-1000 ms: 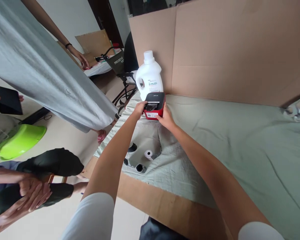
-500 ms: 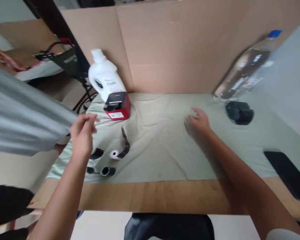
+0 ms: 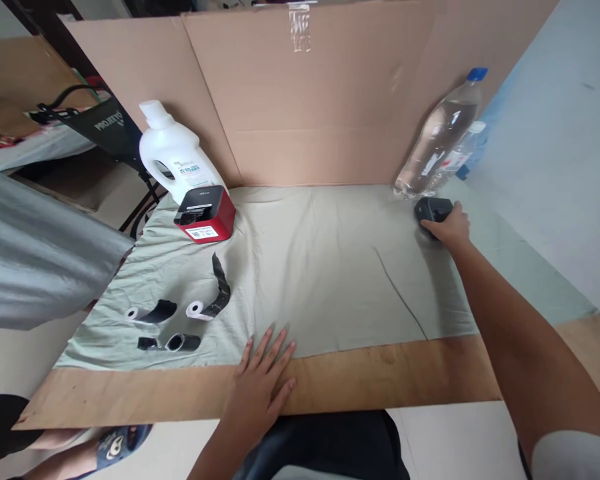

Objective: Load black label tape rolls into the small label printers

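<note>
My right hand (image 3: 451, 225) is closed around the near side of a small black boxy device (image 3: 434, 210) on the cloth at the right, thumb on its left. The device still appears to rest on the cloth. My left hand (image 3: 261, 375) lies flat with spread fingers on the wooden front edge, fingertips touching the cloth. Left of it lie small rolls with black strips: one white-cored roll (image 3: 195, 309) with a curled tail, another roll (image 3: 132, 313), and a dark hollow roll (image 3: 183, 343). Farther back stands a red and black printer-like box (image 3: 207, 215).
A white jug (image 3: 177, 150) leans behind the red box against a cardboard panel (image 3: 325, 100). At the back right, a large blue-capped bottle (image 3: 443, 130) and a smaller clear bottle (image 3: 457, 157) lean too. Wood edging (image 3: 360, 377) borders the pale green cloth (image 3: 325, 267). Another person's leg (image 3: 73, 460) shows lower left.
My right hand has moved right and closed on the black device. My left hand came from above the rolls down to the wooden edge. The view has turned right; the phone no longer shows.
</note>
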Motion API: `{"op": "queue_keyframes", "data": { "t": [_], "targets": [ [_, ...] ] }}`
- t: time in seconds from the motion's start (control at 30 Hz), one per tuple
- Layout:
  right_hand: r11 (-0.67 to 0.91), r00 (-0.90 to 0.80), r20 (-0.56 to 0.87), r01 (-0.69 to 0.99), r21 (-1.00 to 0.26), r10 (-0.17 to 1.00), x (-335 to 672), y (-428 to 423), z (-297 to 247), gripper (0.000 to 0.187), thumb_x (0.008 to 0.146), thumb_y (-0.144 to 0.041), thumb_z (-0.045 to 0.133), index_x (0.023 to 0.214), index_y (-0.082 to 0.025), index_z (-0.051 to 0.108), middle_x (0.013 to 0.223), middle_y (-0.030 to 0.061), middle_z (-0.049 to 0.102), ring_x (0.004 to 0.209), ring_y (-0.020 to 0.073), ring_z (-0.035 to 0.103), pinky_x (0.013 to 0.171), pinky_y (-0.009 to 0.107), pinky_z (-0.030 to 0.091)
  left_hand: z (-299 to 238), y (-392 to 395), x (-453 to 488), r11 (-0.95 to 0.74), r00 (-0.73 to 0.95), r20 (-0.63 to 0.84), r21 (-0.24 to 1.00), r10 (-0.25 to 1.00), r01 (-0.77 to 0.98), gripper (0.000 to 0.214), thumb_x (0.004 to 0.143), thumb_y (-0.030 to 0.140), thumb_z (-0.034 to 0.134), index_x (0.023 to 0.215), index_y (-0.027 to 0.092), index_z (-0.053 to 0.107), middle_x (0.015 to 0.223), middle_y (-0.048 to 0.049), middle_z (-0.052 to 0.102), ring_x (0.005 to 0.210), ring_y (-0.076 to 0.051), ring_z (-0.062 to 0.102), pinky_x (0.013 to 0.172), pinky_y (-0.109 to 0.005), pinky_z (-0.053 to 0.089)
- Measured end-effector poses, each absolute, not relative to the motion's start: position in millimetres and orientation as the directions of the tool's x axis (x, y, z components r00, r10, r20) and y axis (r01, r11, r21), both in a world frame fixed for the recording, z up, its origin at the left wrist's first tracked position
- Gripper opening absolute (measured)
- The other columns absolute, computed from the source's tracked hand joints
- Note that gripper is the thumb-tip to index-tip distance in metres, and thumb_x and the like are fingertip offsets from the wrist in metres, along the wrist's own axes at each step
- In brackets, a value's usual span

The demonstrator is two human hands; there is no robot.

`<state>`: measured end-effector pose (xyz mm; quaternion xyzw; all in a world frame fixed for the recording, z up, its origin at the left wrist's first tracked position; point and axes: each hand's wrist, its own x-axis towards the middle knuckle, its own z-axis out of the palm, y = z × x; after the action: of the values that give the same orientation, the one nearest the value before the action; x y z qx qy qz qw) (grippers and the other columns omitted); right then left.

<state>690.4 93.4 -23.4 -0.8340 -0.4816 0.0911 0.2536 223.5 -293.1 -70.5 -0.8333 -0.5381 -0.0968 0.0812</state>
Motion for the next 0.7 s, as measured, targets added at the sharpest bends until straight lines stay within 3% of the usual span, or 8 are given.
{"op": "queue_keyframes", "data": {
  "t": [0.2,0.4,0.53,0.7],
  "targets": [
    [-0.424,0.573,0.143,0.731,-0.535,0.807,659,70,-20,0.112,0.072,-0.040,0.090,0.165,-0.014,0.032,0.151,0.0308,0.045,0.140,0.0437,0.043,0.108,0.054,0.039,-71,-295,224,-0.408,0.399,0.249,-0.015,0.883,0.913,0.054,0.104,0.037,0.054,0.158,0.028,0.053,0.169,0.0008,0.045,0.158,-0.027,0.036,0.135,-0.044,0.008],
    [-0.106,0.308,0.273,0.817,-0.567,0.912,540,-7,-14,0.111,0.071,-0.044,0.086,0.162,-0.015,0.031,0.135,0.0215,0.050,0.128,0.0403,0.049,0.111,0.054,0.040,-74,-296,224,-0.388,0.372,0.209,0.040,0.904,0.921,0.053,0.106,0.038,0.051,0.157,0.029,0.053,0.168,-0.0005,0.046,0.157,-0.029,0.039,0.133,-0.050,0.023],
    [0.011,0.186,0.244,0.774,-0.633,0.952,450,-53,-18,0.105,0.070,-0.045,0.082,0.159,-0.018,0.035,0.126,0.0181,0.050,0.124,0.0410,0.048,0.107,0.056,0.045,-72,-297,225,-0.373,0.356,0.180,0.070,0.917,0.925,0.052,0.106,0.039,0.050,0.157,0.029,0.054,0.168,-0.0022,0.046,0.157,-0.030,0.040,0.130,-0.054,0.029],
    [0.000,0.202,0.195,0.693,-0.721,0.960,397,-72,-32,0.101,0.071,-0.041,0.079,0.160,-0.022,0.033,0.126,0.0191,0.047,0.123,0.0432,0.045,0.105,0.060,0.046,-69,-298,227,-0.357,0.338,0.153,0.121,0.929,0.926,0.052,0.106,0.039,0.049,0.157,0.029,0.054,0.167,-0.0030,0.047,0.157,-0.031,0.040,0.129,-0.056,0.033]
  ]
}}
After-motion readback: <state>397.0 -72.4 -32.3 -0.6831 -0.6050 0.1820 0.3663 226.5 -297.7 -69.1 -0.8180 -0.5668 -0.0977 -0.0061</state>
